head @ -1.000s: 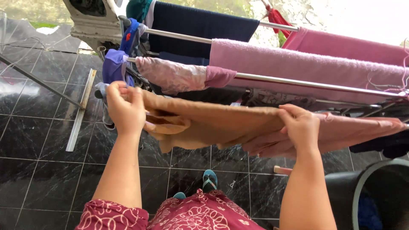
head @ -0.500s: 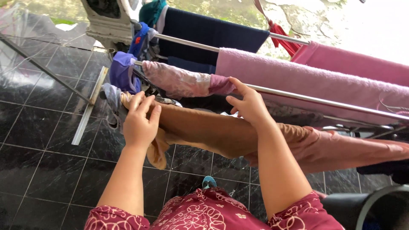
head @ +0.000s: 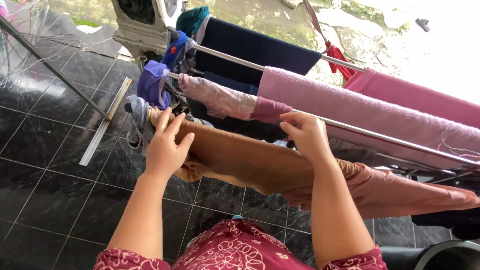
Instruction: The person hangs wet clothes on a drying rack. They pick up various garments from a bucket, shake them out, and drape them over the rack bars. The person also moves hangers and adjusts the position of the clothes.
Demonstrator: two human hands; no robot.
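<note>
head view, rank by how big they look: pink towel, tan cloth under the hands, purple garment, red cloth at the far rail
1. pink towel and tan cloth: both long, too close to rank, and the cloth is nearer the camera.
2. purple garment.
3. red cloth, smallest, though farthest away.

The tan-brown garment (head: 250, 157) hangs draped lengthwise over the nearest rail of the drying rack (head: 400, 144), just below the pink towel (head: 370, 112). Its cloth is smooth along the top, bunched and folded at the left end, and trails rightward into pinkish-brown folds.
</note>
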